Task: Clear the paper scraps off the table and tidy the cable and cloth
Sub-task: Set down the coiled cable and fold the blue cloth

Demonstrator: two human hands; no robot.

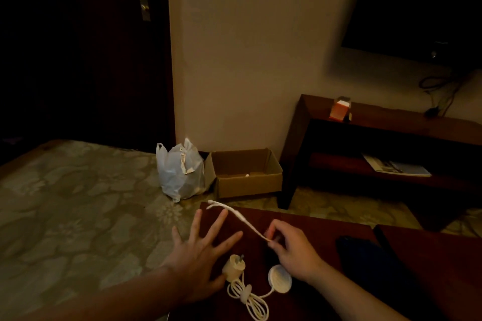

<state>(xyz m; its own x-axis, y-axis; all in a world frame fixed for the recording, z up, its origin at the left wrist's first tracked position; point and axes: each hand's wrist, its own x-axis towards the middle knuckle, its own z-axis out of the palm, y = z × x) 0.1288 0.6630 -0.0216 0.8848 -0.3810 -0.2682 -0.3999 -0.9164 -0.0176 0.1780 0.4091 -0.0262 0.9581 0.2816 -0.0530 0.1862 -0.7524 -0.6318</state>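
White cable [246, 294] is seen nearest, loosely coiled and cinched with a tie on the dark wooden table [326, 227], its cream plug [234, 267] lying beside the left hand [200, 255] and its round pad [279, 279] just under the right wrist. The left hand is spread flat, fingers straight and apart, gripping nothing, over the table's left edge. Beside it, the near end of a paper strip [234, 212] is pinched between thumb and fingertips of the right hand [294, 250]. The strip is long, thin, pale and seemingly twisted, and it runs up and left to the table's far corner, where its frayed tip lies at the edge. The step in hand is judged to be the removal of this scrap: the pinch should be kept firm and the strip lifted whole rather than dragged, so that it is neither torn nor caught on the cable. A dark blue cloth [365, 255] is barely made out to the right, crumpled on the table. Beyond, on the patterned floor, a white plastic bag [177, 172] and an open cardboard box [247, 182] stand touching, either a likely place for the scrap.
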